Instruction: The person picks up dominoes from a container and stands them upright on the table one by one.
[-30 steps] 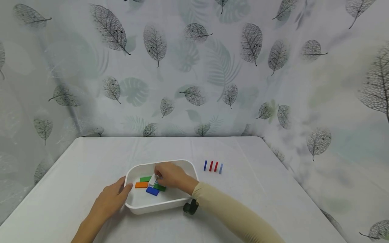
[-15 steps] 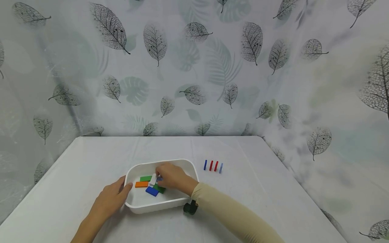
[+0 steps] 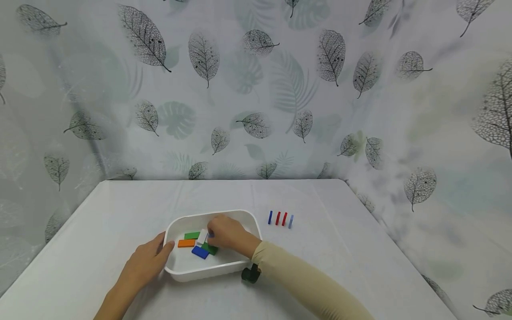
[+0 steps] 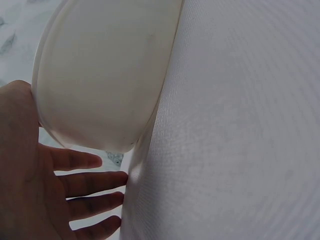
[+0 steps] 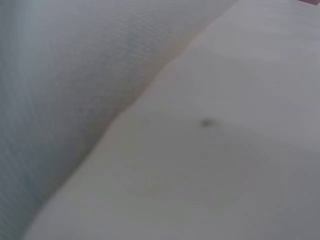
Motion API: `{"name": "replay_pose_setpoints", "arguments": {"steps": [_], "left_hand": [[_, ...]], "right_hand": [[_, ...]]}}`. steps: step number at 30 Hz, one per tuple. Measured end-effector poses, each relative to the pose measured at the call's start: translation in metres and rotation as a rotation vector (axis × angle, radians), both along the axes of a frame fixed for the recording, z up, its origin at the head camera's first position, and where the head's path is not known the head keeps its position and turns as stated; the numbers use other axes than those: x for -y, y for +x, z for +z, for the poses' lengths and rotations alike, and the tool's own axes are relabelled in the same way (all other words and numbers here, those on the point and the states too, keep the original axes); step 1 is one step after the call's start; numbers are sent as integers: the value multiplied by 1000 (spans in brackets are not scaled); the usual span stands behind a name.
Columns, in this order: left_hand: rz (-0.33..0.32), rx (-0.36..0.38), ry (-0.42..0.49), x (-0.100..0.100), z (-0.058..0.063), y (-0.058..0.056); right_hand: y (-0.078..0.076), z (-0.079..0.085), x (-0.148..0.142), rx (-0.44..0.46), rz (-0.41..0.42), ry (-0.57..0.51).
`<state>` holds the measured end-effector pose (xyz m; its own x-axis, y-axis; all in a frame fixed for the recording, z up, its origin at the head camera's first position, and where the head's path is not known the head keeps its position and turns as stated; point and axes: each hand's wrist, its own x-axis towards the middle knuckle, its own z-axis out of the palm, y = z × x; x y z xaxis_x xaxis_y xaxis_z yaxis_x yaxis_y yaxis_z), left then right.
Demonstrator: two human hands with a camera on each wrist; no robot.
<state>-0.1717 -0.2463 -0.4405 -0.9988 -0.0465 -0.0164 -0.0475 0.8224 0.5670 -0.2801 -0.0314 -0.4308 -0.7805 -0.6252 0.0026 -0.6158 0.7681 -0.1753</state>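
Note:
In the head view, a white plastic tray [image 3: 212,270] stands on the table. My left hand [image 3: 145,260] rests at its left end, thumb over the rim and fingers outside; in the left wrist view these fingers [image 4: 95,183] are straight and spread. My right hand [image 3: 228,232] reaches into the tray with curled fingers, pinching a light blue domino block [image 3: 208,237] that is mostly hidden. Flat in the tray beside it lie a white block [image 3: 202,236], a light green block [image 3: 192,235], an orange block [image 3: 186,243], a dark green block [image 3: 210,248] and a blue block [image 3: 200,252].
To the right of the tray, a row of domino blocks stands on edge: a dark blue one [image 3: 270,217], two red ones [image 3: 281,218] and a light blue one [image 3: 290,222]. A black device [image 3: 250,273] sits under the right wrist. Leaf-printed curtains surround the white table [image 3: 340,266].
My right fingers have shifted slightly right, off the white block, onto the bluish piece beside it. The dark green block has turned a little. My left hand and the tray stay put.

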Motion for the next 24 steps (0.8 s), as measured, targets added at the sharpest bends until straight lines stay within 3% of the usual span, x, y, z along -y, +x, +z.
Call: {"name": "replay_pose_setpoints", "arguments": {"steps": [13,24], "left_hand": [[5,13,2,1,0,-1],[0,4,10,0,-1,-1]], "right_hand": [[3,6,-4,94,-12,-108],[6,11,-21,170,20,-302]]}}
